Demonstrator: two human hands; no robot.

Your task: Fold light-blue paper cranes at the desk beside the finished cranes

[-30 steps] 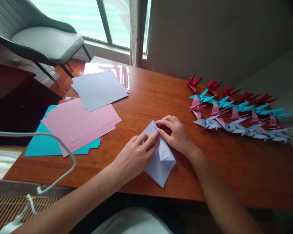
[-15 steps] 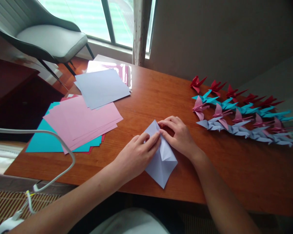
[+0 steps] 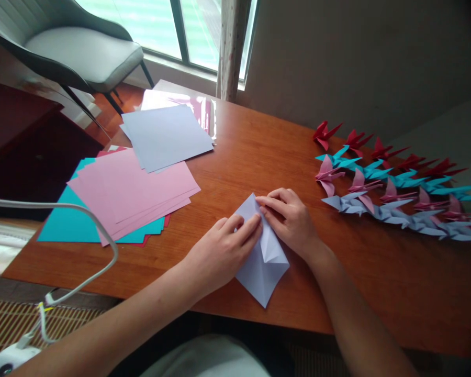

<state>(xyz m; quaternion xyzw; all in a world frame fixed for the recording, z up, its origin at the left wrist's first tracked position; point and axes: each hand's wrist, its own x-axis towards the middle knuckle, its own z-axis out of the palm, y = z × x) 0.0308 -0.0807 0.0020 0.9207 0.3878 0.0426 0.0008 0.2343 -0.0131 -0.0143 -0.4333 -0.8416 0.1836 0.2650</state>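
A half-folded lavender paper [image 3: 264, 264], kite-shaped, lies flat on the wooden table [image 3: 377, 272] near its front edge. My left hand [image 3: 220, 251] rests on the paper's left side, fingers pressed together on a fold near the top. My right hand [image 3: 290, 220] presses the upper right flap, its fingertips meeting those of the left at the middle crease. Both hands hold the sheet down against the table.
Loose sheets lie at the left: lavender [image 3: 167, 136], pink [image 3: 137, 191], teal [image 3: 68, 225]. Rows of folded cranes in red [image 3: 377, 149], teal [image 3: 380, 170], pink [image 3: 361, 183] and lavender [image 3: 392, 212] sit at the right. A chair [image 3: 74, 55] stands by the window. A white cable [image 3: 82, 225] hangs at left.
The view has drifted slightly; my fingertips have slid a little lower along the paper's upper folds. The paper stays in place.
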